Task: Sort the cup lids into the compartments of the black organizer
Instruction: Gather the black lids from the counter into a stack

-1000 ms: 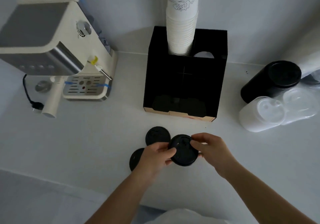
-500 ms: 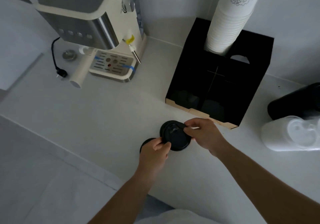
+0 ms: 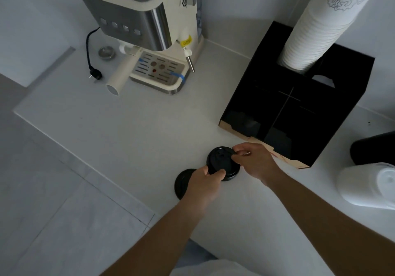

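Note:
A black cup lid (image 3: 221,162), or a small stack of them, is gripped from both sides, just above the white counter. My left hand (image 3: 203,184) pinches its near-left rim. My right hand (image 3: 255,161) pinches its far-right rim. Another black lid (image 3: 182,182) lies flat on the counter, partly hidden under my left hand. The black organizer (image 3: 339,113) stands just beyond my right hand, its open compartments facing me. Dark lids show dimly in its lower compartments.
A tall stack of white paper cups (image 3: 316,29) rises from the organizer's top. A cream espresso machine (image 3: 149,25) with a portafilter (image 3: 120,72) and a cable plug (image 3: 95,74) stands at the back left. A black lid stack (image 3: 374,147) and a clear lid stack (image 3: 367,187) lie at the right. The counter edge runs diagonally at the left.
Both hands, with the lid between them, have moved closer to the organizer's front. The lid that lay behind the held one is no longer in sight. The camera has swung left and tilted.

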